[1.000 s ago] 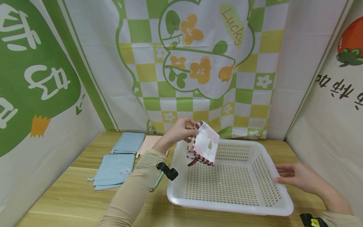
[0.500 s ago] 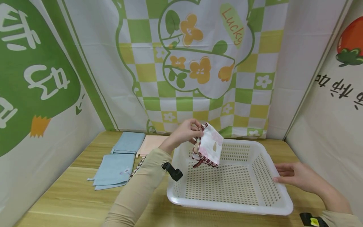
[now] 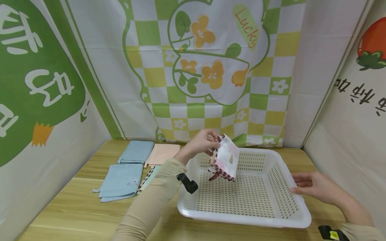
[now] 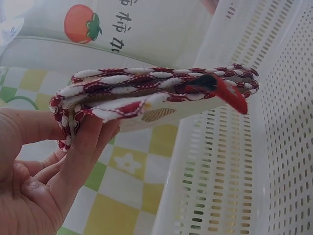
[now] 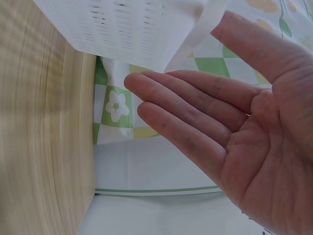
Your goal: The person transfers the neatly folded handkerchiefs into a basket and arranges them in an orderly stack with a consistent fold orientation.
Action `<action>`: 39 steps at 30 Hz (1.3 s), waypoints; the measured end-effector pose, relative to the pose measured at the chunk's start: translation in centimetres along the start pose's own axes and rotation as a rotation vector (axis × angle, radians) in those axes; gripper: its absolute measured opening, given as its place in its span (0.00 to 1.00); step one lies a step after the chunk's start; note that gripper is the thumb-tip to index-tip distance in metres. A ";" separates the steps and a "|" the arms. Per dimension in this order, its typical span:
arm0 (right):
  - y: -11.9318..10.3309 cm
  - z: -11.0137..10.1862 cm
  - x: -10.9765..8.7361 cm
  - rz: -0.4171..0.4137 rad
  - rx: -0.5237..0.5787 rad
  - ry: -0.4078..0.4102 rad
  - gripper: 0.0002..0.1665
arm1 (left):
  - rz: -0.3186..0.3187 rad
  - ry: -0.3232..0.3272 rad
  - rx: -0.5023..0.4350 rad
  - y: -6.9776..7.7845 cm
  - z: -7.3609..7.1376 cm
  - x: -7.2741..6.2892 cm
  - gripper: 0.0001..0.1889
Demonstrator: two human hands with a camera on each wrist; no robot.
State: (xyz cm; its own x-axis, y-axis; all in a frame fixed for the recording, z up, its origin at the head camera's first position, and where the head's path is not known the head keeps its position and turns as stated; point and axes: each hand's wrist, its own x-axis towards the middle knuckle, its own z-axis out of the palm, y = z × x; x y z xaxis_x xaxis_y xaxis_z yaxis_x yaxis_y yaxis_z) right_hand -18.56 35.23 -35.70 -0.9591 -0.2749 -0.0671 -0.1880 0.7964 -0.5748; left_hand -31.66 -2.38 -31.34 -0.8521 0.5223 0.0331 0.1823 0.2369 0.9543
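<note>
My left hand (image 3: 202, 142) pinches a folded small towel (image 3: 227, 157), white and pink with a red-and-white checked border, by its upper left edge. The towel hangs tilted over the left part of a white plastic basket (image 3: 245, 221). In the left wrist view, the layered folds of the towel (image 4: 156, 85) face the camera and a red hanging loop (image 4: 230, 95) sticks out. At the basket's right rim is my right hand (image 3: 321, 187). The right wrist view shows that hand (image 5: 220, 122) with straight fingers under the rim and the thumb tip at its other side.
On the wooden table (image 3: 63, 207), left of the basket, lie two folded blue towels (image 3: 138, 150) (image 3: 122, 179) and a peach towel (image 3: 163, 154). A green towel with a checked edge (image 3: 149, 179) is partly behind my left sleeve. Printed curtains (image 3: 211, 117) stand behind.
My left hand has carried the folded towel a little right and slightly down over the basket. More of the peach and green towels shows now. My right hand stays at the rim.
</note>
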 end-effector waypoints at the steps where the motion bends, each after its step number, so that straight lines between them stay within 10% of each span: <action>1: 0.0 0.0 0.0 -0.001 -0.001 0.000 0.40 | 0.000 -0.002 -0.001 -0.1 0.1 0.1 0.09; 39: 0.0 0.1 -0.1 -0.011 -0.009 0.012 0.39 | -0.187 -0.118 -0.005 -1.8 3.6 1.2 0.11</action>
State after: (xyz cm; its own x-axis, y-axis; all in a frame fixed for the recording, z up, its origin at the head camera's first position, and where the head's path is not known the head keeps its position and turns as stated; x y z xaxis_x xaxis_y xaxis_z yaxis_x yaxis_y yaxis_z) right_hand -18.43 35.18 -35.75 -0.9595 -0.2773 -0.0504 -0.2007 0.7978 -0.5685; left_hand -31.27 0.78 -34.13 -0.8077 0.5616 -0.1793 0.0236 0.3347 0.9420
